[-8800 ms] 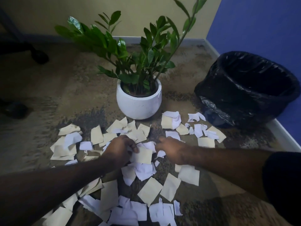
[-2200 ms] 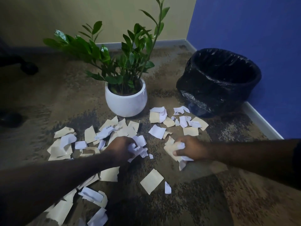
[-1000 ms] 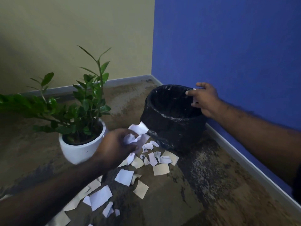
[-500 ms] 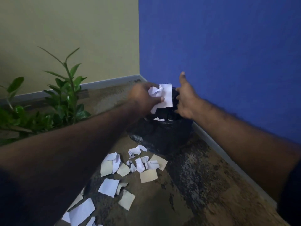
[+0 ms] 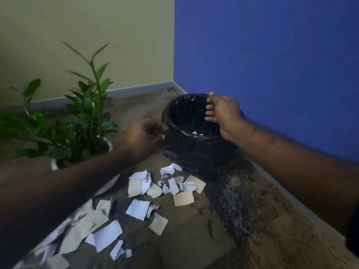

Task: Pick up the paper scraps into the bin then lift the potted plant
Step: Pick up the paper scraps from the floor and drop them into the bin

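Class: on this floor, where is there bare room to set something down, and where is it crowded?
Bare carpet lies right of the paper scraps, toward the blue wall's baseboard, and behind the bin toward the corner. Crowded: in front of the bin and beside the potted plant.

A mottled brown carpeted floor (image 5: 223, 226) carries everything. A black-lined bin (image 5: 194, 152) stands on it near the corner where the walls meet. White and beige paper scraps (image 5: 171, 186) lie scattered just in front of the bin and trail toward the lower left. A white-potted plant (image 5: 85, 121) stands left of the bin
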### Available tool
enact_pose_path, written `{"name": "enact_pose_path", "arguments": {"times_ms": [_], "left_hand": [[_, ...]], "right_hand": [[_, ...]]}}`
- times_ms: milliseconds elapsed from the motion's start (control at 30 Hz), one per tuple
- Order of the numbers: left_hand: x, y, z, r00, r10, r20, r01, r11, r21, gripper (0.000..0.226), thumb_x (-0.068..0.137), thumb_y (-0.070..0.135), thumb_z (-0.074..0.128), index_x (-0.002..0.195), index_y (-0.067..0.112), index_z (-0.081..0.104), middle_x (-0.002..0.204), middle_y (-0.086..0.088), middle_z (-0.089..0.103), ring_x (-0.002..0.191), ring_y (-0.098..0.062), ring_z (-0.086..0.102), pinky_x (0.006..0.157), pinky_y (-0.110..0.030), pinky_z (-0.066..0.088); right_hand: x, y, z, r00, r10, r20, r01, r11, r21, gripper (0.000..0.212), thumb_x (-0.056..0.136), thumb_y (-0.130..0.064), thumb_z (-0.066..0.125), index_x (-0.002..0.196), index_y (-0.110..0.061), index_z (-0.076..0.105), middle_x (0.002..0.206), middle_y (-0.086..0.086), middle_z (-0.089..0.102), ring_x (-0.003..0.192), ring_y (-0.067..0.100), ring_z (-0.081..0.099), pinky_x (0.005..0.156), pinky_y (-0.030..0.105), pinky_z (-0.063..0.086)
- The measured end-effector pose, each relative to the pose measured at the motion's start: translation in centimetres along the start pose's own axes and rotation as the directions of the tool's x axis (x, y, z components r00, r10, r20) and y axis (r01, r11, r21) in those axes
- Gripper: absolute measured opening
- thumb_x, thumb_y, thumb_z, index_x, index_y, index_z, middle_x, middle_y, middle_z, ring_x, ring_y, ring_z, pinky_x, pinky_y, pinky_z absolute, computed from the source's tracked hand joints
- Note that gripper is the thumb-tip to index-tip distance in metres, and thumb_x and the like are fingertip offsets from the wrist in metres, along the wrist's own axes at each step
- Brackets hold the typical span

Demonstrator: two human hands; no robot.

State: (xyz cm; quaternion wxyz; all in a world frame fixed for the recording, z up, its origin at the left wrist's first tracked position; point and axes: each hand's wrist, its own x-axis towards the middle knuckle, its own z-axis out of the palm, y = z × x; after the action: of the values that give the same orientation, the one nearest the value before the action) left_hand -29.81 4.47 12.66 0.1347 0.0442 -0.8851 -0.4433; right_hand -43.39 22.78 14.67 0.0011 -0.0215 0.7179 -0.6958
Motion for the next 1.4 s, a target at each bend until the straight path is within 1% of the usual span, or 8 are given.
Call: {"name": "enact_pose_path", "arguments": {"times_ms": [200,333,567,700,1067,1233,1300,1400], "left_hand": [[-7.9,-7.1,-4.4,0.993,-0.087,0.081,0.070,0.977,0.201,0.004,0.083,0.009,0.072,0.086,0.010,0.073,0.076,0.011,0.070,0.064,0.012,0.061,0.060,-0.002,0.041],[-13.9,-11.5,-5.0,0.983,-0.173,0.061,0.152,0.955,0.256,0.008,0.078,0.011,0.073,0.075,0.018,0.073,0.068,0.006,0.072,0.068,-0.001,0.065,0.061,-0.004,0.044],[-21.4,-13.9,-3.4,0.860,-0.328,0.391,0.124,0.878,0.463,0.018,0.084,0.031,0.066,0.097,0.021,0.072,0.094,0.002,0.073,0.090,-0.015,0.066,0.076,-0.019,0.044],[-23.9,-14.4,-1.2,0.859,-0.271,0.434,-0.002,0.847,0.532,0.043,0.080,0.035,0.069,0.121,0.023,0.063,0.106,0.006,0.062,0.104,-0.018,0.056,0.084,-0.012,0.030],[-26.2,-16.9,4.4,0.794,-0.305,0.526,0.013,0.873,0.487,0.074,0.078,0.032,0.072,0.140,0.043,0.035,0.157,0.007,0.022,0.138,-0.025,0.038,0.109,-0.038,0.036],[-25.9,-18.1,4.8,0.786,-0.010,0.618,-0.316,0.852,0.417,0.042,0.080,0.032,0.062,0.121,0.027,0.056,0.130,0.022,0.050,0.117,-0.001,0.051,0.085,-0.023,0.046],[-25.4,-18.9,5.1,0.831,0.005,0.556,-0.258,0.889,0.378,0.024,0.086,0.025,0.056,0.106,0.015,0.066,0.109,0.031,0.056,0.097,0.012,0.053,0.067,-0.018,0.039],[-22.9,-18.7,3.7,0.893,-0.101,0.438,-0.112,0.895,0.433,0.008,0.083,0.021,0.065,0.086,0.021,0.072,0.113,0.010,0.060,0.102,-0.010,0.060,0.080,-0.019,0.043]], "right_hand": [[-4.5,0.8,3.1,0.947,-0.295,0.127,0.319,0.908,-0.272,0.024,0.089,-0.024,0.062,0.067,-0.017,0.059,0.063,0.002,0.060,0.056,0.012,0.054,0.053,0.030,0.047],[-8.4,2.8,4.5,0.862,-0.340,0.376,0.471,0.811,-0.346,0.018,0.089,-0.023,0.066,0.074,-0.013,0.065,0.063,0.001,0.062,0.057,0.008,0.054,0.058,0.029,0.047],[-14.9,7.8,5.1,0.512,-0.033,0.858,0.791,0.408,-0.456,0.013,0.088,-0.022,0.061,0.079,-0.016,0.069,0.074,0.000,0.068,0.070,0.013,0.061,0.067,0.029,0.045],[-17.2,9.4,5.6,0.364,0.231,0.902,0.853,0.307,-0.422,0.015,0.088,-0.025,0.057,0.095,-0.018,0.069,0.085,-0.004,0.065,0.082,0.015,0.059,0.076,0.030,0.046],[-16.4,11.6,4.0,0.378,0.589,0.714,0.827,0.132,-0.546,0.025,0.089,-0.027,0.056,0.113,-0.019,0.061,0.114,0.005,0.063,0.100,0.020,0.057,0.089,0.034,0.049],[-15.1,13.1,3.2,0.416,0.583,0.698,0.805,0.120,-0.581,0.027,0.086,-0.024,0.057,0.111,-0.016,0.061,0.113,0.005,0.063,0.105,0.024,0.058,0.087,0.032,0.046],[-14.5,13.8,2.9,0.450,0.564,0.692,0.786,0.118,-0.607,0.030,0.084,-0.024,0.059,0.113,-0.016,0.061,0.115,0.005,0.062,0.107,0.023,0.056,0.087,0.030,0.045],[-13.3,14.9,2.4,0.522,0.527,0.670,0.740,0.110,-0.663,0.043,0.081,-0.031,0.064,0.122,-0.020,0.055,0.124,0.003,0.055,0.115,0.023,0.049,0.093,0.032,0.043]]}}
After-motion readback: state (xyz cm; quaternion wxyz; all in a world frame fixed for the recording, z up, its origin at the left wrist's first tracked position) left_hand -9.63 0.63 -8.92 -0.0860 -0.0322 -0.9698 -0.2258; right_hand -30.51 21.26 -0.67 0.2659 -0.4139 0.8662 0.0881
